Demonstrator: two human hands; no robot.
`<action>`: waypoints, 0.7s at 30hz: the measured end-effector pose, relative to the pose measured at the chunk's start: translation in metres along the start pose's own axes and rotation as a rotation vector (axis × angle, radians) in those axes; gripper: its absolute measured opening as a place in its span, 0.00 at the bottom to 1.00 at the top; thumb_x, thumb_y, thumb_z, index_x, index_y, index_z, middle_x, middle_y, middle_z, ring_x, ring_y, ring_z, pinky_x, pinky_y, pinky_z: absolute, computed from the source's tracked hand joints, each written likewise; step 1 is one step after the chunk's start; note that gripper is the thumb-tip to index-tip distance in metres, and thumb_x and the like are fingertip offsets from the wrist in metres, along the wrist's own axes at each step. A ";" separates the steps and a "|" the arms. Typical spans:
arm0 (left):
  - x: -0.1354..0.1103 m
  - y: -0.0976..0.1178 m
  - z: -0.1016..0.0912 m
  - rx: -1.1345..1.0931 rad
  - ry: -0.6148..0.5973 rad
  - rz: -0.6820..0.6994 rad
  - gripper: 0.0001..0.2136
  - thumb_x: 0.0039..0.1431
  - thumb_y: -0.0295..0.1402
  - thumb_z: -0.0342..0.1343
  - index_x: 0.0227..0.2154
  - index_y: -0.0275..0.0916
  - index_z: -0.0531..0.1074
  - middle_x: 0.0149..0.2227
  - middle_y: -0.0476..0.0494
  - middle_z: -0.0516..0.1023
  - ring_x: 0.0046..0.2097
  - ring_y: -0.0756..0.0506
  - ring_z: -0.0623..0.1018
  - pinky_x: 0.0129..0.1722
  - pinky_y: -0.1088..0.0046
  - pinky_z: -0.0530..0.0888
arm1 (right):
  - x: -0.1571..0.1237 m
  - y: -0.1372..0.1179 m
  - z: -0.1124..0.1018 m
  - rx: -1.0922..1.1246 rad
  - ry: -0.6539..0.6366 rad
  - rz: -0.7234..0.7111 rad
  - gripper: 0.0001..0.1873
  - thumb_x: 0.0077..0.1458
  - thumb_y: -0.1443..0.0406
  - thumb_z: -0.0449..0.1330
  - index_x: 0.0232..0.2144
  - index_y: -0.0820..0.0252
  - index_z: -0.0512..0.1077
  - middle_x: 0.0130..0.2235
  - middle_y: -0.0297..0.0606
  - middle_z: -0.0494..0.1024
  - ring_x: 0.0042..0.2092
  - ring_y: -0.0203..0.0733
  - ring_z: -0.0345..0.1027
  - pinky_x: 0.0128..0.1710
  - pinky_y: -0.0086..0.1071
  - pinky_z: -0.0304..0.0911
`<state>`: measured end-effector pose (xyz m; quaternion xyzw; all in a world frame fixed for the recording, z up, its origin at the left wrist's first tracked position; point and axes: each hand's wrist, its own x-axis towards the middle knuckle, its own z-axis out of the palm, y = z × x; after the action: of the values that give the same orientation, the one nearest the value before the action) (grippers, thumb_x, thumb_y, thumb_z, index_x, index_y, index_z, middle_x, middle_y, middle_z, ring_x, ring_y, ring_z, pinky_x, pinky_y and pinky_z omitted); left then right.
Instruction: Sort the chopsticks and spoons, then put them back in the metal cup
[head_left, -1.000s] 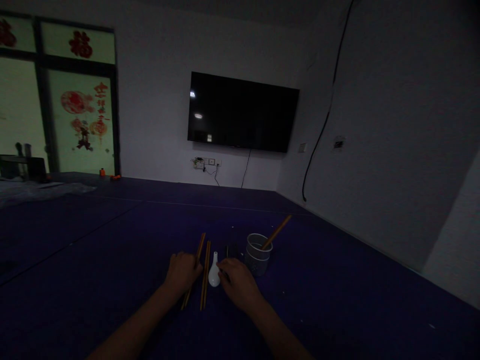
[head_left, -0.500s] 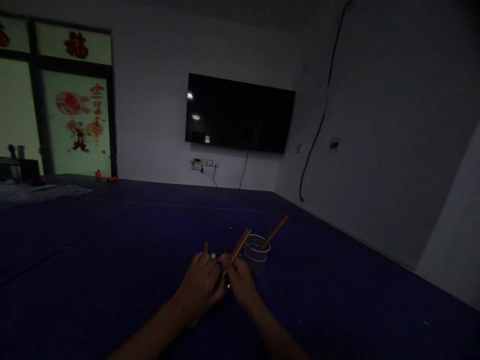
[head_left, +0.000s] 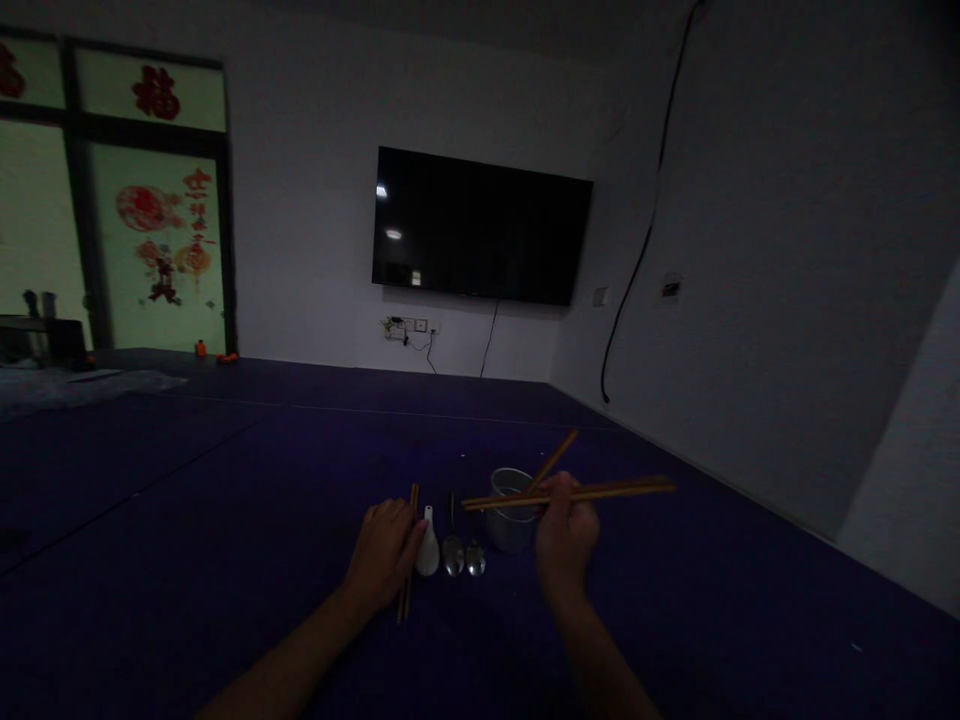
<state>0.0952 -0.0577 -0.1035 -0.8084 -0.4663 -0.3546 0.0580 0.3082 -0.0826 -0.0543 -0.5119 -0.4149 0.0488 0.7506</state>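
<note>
My right hand [head_left: 568, 540] is closed around a pair of wooden chopsticks [head_left: 626, 489], held nearly level in front of a grey metal cup [head_left: 511, 528]. Another wooden chopstick [head_left: 559, 452] leans up out of that cup. On the dark blue surface, my left hand [head_left: 385, 548] has its fingers curled over a second pair of chopsticks [head_left: 403, 600], which lies pointing away from me. Just right of it are a white spoon [head_left: 428, 552] and two metal spoons, one nearer the white one [head_left: 453, 556] and one nearer the cup [head_left: 475, 558], side by side.
The wide blue surface [head_left: 225, 560] reaches to the walls. Clear plastic sheeting [head_left: 82, 385] and a dark rack [head_left: 45, 335] are at the far left. Small orange items [head_left: 200, 348] stand by the door. A black television [head_left: 480, 225] hangs on the back wall.
My right hand has moved right, away from my left hand, and its chopsticks have swung from steep to nearly level. My left hand has shifted slightly left, uncovering the spoons.
</note>
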 end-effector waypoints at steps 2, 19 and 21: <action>0.002 -0.005 0.003 -0.015 -0.006 -0.074 0.19 0.65 0.40 0.35 0.30 0.39 0.69 0.34 0.42 0.74 0.40 0.43 0.72 0.41 0.66 0.65 | 0.012 0.003 -0.010 -0.127 0.155 -0.100 0.29 0.56 0.43 0.41 0.22 0.58 0.65 0.19 0.32 0.66 0.24 0.39 0.62 0.27 0.32 0.56; 0.002 -0.013 0.011 0.046 -0.030 -0.128 0.14 0.62 0.35 0.40 0.31 0.39 0.71 0.34 0.42 0.75 0.42 0.42 0.73 0.40 0.65 0.65 | 0.047 0.041 -0.004 -0.514 -0.152 -0.146 0.38 0.57 0.42 0.32 0.29 0.62 0.70 0.25 0.47 0.75 0.28 0.48 0.69 0.26 0.33 0.53; 0.002 -0.012 0.010 0.049 -0.043 -0.127 0.14 0.62 0.34 0.40 0.31 0.39 0.71 0.34 0.42 0.75 0.42 0.42 0.73 0.41 0.65 0.64 | 0.047 0.045 -0.003 -0.587 -0.180 -0.119 0.38 0.58 0.43 0.32 0.31 0.63 0.71 0.26 0.48 0.76 0.29 0.48 0.70 0.26 0.33 0.53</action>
<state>0.0912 -0.0456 -0.1128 -0.7830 -0.5264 -0.3285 0.0448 0.3567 -0.0399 -0.0642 -0.6752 -0.5051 -0.0720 0.5327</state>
